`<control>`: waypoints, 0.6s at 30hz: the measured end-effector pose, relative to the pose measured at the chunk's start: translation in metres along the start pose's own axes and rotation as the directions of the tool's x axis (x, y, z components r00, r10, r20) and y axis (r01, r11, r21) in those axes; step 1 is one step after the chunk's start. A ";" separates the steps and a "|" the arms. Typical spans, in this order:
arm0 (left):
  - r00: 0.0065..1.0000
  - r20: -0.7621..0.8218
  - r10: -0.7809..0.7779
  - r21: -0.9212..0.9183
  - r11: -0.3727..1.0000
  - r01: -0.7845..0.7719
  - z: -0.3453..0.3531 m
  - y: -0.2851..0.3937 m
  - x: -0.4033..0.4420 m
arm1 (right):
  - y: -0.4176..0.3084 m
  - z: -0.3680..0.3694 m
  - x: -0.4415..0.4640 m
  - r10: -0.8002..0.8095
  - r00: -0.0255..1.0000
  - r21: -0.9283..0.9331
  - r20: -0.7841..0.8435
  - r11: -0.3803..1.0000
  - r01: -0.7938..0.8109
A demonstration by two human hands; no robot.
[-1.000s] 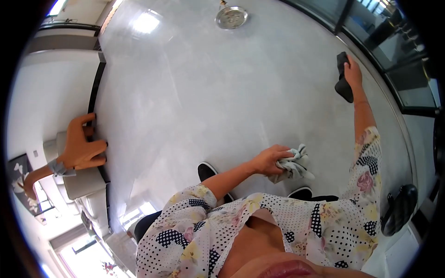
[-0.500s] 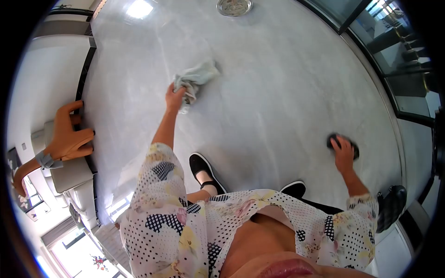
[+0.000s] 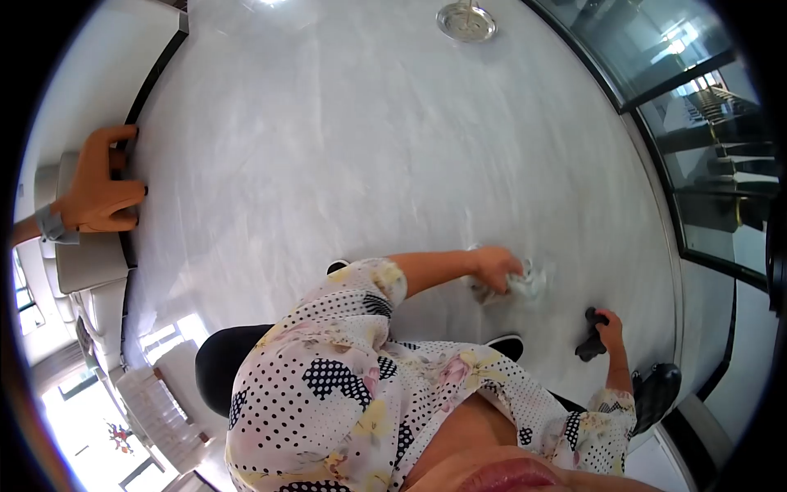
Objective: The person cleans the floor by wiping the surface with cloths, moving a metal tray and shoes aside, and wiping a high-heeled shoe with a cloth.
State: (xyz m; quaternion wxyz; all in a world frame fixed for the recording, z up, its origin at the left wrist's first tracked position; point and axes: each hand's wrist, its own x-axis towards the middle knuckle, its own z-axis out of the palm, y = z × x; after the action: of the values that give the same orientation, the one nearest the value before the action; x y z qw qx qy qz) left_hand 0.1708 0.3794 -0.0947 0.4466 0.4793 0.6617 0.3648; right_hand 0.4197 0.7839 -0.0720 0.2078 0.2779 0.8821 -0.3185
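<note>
Left hand grips crumpled pale-grey fabric cloth, ahead of your white-edged black right shoe; right hand grips dark lumpy object, right of that shoe; flatten cloth, likely fuller contact

A white blouse bears black dots and pink and yellow flowers; the cloth is pale grey-green, the floor grey.

left arm crosses in front, left grip curled; right arm forward, right grip curled.
</note>
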 end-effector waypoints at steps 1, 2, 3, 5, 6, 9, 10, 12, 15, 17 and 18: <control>0.994 -0.074 0.082 0.058 0.995 -0.078 -0.014 0.001 -0.012 | -0.026 -0.006 0.002 0.027 0.999 0.106 0.023 0.994 -0.030; 0.977 -0.132 0.170 0.119 0.981 -0.155 -0.034 -0.001 -0.033 | -0.049 -0.011 0.004 0.041 0.989 0.121 0.144 0.991 -0.059; 0.948 -0.180 0.262 0.179 0.957 -0.230 -0.052 -0.007 -0.054 | -0.073 -0.017 0.005 0.059 0.963 0.134 0.263 0.986 -0.097; 0.913 -0.376 0.161 0.231 0.970 -0.076 -0.104 -0.034 -0.092 | -0.136 -0.033 0.015 0.172 0.827 -0.035 0.535 0.983 -0.182; 0.900 -0.414 0.132 0.312 0.950 0.004 -0.131 -0.047 -0.107 | -0.117 -0.023 0.050 -0.051 0.790 -0.343 0.611 0.882 0.323; 0.818 -0.574 0.018 0.498 0.801 0.332 -0.178 -0.069 -0.124 | -0.176 -0.021 0.132 -0.399 0.876 -0.549 0.271 0.683 0.482; 0.780 -0.625 0.016 0.508 0.768 0.391 -0.181 -0.076 -0.121 | -0.237 -0.023 0.153 -0.366 0.926 -0.397 0.095 0.839 0.372; 0.744 -0.668 0.013 0.535 0.703 0.468 -0.180 -0.091 -0.115 | -0.326 -0.019 0.219 -0.436 0.898 -0.193 -0.060 0.888 0.418; 0.732 -0.681 0.012 0.535 0.690 0.487 -0.178 -0.092 -0.112 | -0.438 0.009 0.336 -0.612 0.686 -0.187 -0.394 0.784 0.591; 0.751 -0.660 -0.006 0.536 0.697 0.476 -0.183 -0.096 -0.115 | -0.514 0.023 0.388 -0.516 0.702 -0.078 -0.492 0.829 0.554; 0.748 -0.664 0.000 0.531 0.704 0.471 -0.186 -0.098 -0.115 | -0.550 0.033 0.411 -0.418 0.738 0.033 -0.530 0.859 0.510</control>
State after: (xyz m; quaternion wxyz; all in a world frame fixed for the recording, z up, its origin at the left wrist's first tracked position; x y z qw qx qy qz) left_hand -0.0178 0.2317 -0.0939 0.0458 0.3644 0.9139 0.1728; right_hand -0.2281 0.5556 -0.0731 -0.1422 0.1389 0.9144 -0.3525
